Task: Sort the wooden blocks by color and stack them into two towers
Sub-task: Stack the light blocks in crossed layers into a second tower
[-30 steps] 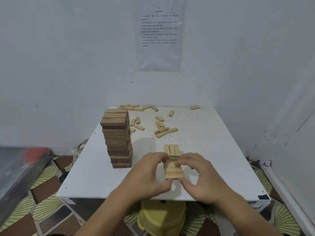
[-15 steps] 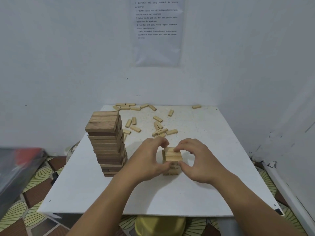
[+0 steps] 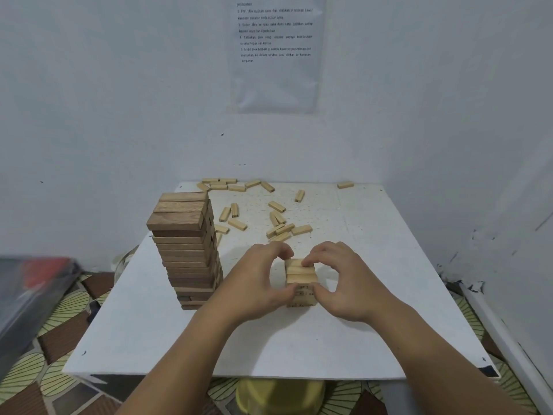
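Note:
A tall tower of dark brown blocks (image 3: 187,250) stands on the left part of the white table (image 3: 269,348). To its right is a short stack of light blocks (image 3: 300,283), a few layers high. My left hand (image 3: 254,280) grips the stack's left side with curled fingers and thumb. My right hand (image 3: 344,280) grips its right side, fingertips resting on the top layer. Several loose light blocks (image 3: 281,226) lie scattered across the far half of the table.
White walls close in behind and to the right, with a printed sheet (image 3: 275,49) taped up. A yellow stool (image 3: 281,396) sits under the table's front edge. A grey and red bin (image 3: 33,292) stands on the patterned floor at left.
Both hands carried a layer of light blocks away from me and set it on top of the short stack. They now hold the stack's sides. The view tilted downward and closer.

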The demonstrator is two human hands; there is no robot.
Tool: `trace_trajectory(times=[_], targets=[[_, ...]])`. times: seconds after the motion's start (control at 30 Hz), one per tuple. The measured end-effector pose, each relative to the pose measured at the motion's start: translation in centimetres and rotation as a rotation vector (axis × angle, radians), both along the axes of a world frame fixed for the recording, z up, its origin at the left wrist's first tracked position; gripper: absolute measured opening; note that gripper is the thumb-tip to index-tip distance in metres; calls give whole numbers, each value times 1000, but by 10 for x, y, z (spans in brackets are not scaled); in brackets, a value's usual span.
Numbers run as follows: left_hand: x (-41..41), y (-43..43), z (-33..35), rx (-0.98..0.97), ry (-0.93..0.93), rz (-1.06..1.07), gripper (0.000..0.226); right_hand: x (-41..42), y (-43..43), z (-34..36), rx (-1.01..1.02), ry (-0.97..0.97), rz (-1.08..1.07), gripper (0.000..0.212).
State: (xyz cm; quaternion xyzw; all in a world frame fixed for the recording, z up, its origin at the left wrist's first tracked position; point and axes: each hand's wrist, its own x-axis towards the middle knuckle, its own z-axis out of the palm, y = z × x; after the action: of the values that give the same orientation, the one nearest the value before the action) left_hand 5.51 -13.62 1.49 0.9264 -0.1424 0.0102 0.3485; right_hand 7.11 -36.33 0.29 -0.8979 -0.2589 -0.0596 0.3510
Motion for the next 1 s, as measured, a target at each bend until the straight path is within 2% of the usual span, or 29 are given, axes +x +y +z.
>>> trace_trajectory(times=[0.2,0.3,0.47,0.53,0.63,0.73,0.83,1.0], targets=[[-2,0,-1,0,5,-13,56,-1,0,-2,30,20,-11,40],[-6,2,-3,-15,-1,-5,64,-6,0,-4,90,37,-41,51],[-21,-5,-8,-155,22,119,56,-16,7,-7,281,82,-291,60],[-28,-12,-15,-209,41,143,59,-26,17,-10,317,155,-306,72],[-35,-27,-29,-253,121,147,65,-40,33,-19,238,225,-278,95],[-37,-41,-37,-285,137,174,71,-44,46,-28,193,264,-289,103],[-37,-47,-38,-301,136,204,70,-45,51,-31,246,301,-315,103],[-37,-49,-40,-332,153,193,62,-48,56,-35,301,337,-318,89]])
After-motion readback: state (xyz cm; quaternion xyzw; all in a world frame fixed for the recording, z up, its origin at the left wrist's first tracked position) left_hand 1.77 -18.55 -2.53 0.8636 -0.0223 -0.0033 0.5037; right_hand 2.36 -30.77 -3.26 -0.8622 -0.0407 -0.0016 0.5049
